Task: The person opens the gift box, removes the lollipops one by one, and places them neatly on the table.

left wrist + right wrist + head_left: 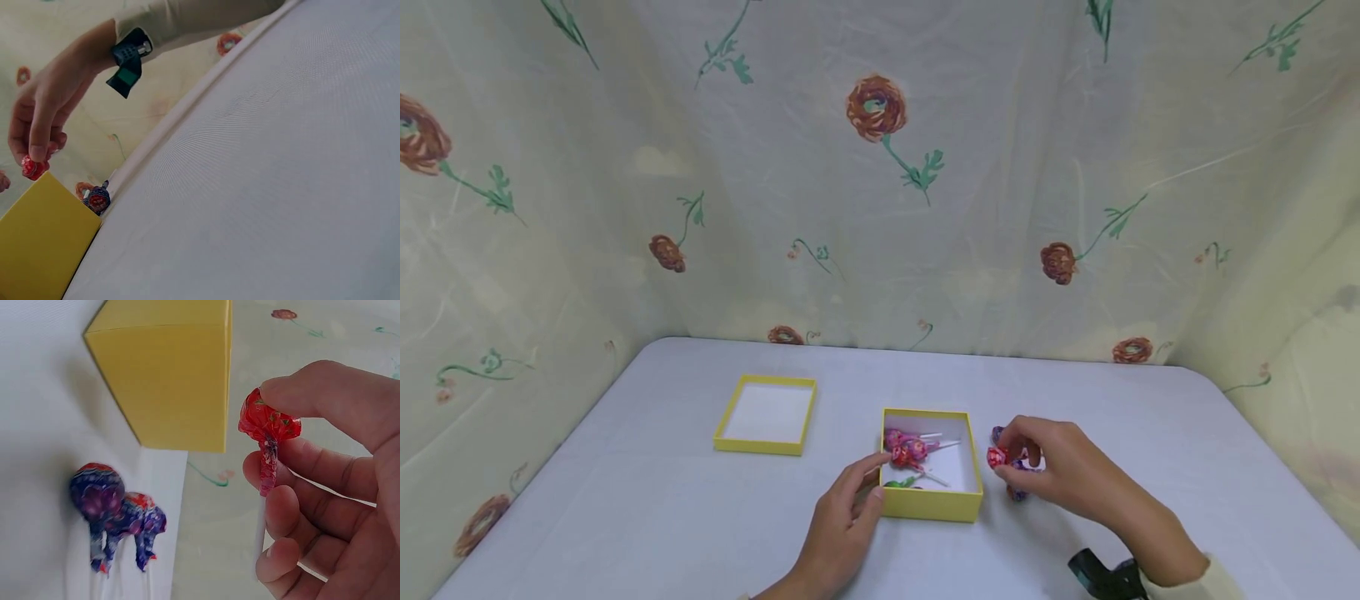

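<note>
The right hand (1062,464) pinches the red lollipop (996,457), with the yellow box (931,505) just beside it at nine o'clock; the relaxed left hand (841,523) touches that box.

So our left hand (838,525) is angled up from the bottom of the head view, fingers a bit bent, thumb sitting apart from them. Our right hand (1052,458) points inward, knuckles up, pale sleeve (1202,581) ending near the wrist. Right-wrist view shows we're pinching: thumb pressing in, the other fingers curled, honestly pretty snug.
</note>
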The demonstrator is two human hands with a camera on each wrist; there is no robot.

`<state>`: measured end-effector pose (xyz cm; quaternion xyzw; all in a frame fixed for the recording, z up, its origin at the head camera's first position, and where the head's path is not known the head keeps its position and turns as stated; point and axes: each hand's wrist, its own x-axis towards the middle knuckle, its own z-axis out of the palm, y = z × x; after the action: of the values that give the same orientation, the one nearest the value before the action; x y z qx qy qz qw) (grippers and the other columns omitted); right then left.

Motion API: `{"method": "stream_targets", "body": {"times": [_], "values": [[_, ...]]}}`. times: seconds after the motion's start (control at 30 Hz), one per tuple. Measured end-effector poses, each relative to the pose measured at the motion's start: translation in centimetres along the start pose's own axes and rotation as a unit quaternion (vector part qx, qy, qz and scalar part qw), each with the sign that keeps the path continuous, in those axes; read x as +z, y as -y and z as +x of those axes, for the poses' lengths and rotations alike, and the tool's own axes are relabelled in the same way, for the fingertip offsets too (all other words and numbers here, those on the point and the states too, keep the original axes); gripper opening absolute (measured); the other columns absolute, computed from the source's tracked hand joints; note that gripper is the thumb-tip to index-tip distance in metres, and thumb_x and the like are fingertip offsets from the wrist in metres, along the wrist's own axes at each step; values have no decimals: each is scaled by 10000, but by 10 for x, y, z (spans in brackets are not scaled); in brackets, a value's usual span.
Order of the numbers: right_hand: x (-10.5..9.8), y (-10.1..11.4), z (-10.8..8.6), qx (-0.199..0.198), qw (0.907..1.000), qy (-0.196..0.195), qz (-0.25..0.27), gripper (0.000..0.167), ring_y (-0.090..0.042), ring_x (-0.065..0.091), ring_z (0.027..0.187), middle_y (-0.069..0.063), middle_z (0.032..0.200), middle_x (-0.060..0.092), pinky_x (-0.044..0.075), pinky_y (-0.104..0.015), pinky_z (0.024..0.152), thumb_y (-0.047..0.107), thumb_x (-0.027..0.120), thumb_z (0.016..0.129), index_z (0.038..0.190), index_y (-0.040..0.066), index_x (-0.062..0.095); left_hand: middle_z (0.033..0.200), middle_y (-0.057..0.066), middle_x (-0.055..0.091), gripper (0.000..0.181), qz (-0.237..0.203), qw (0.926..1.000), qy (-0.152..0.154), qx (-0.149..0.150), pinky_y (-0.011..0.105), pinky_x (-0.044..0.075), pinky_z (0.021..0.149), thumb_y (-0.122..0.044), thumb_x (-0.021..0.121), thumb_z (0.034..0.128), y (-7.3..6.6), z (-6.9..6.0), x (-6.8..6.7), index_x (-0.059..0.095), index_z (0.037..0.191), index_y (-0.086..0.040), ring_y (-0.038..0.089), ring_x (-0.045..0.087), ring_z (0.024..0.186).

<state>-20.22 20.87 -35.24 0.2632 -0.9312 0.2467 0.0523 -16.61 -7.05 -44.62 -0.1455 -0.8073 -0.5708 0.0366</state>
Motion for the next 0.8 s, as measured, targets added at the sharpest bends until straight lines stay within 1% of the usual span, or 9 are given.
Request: {"method": "stream_targets", "body": {"times": [0.2,0.4,0.47,0.67,0.8], "values": [[0,-6,-9,132,9999,45,-4,213,-77,515,693,141,770,568,481,-217,571,202,792,787,937,183,641,1415,38,474,373,32,10000,9,-27,304,515,931,-214,472,1016,0,0,0,476,1390,-214,237,509,1260],[0,-12,-15,334,9991,272,49,243,-109,516,707,136,764,557,462,-204,567,218,802,782,956,199,632,1412,44,478,372,86,10000,-3,-10,311,518,927,-205,472,1017,1,-1,0,477,1389,-201,231,512,1256],[1,-14,-17,274,9992,284,43,240,-106,514,699,137,752,547,446,-193,558,216,800,783,947,213,625,1410,45,479,372,87,10000,-9,1,307,518,926,-200,473,1016,2,-1,0,478,1388,-199,231,513,1255],[4,-22,-24,-132,9997,175,85,231,-90,523,675,130,738,549,447,-203,553,181,793,780,915,233,614,1418,28,473,371,76,10000,2,-47,301,515,931,-201,471,1017,1,0,0,477,1388,-211,223,508,1262],[6,-24,-26,-167,9996,188,111,226,-64,509,685,134,767,559,457,-215,555,189,795,777,918,225,622,1421,18,470,370,110,9999,10,-87,310,517,930,-210,468,1019,0,0,0,475,1389,-217,221,505,1265]]}}
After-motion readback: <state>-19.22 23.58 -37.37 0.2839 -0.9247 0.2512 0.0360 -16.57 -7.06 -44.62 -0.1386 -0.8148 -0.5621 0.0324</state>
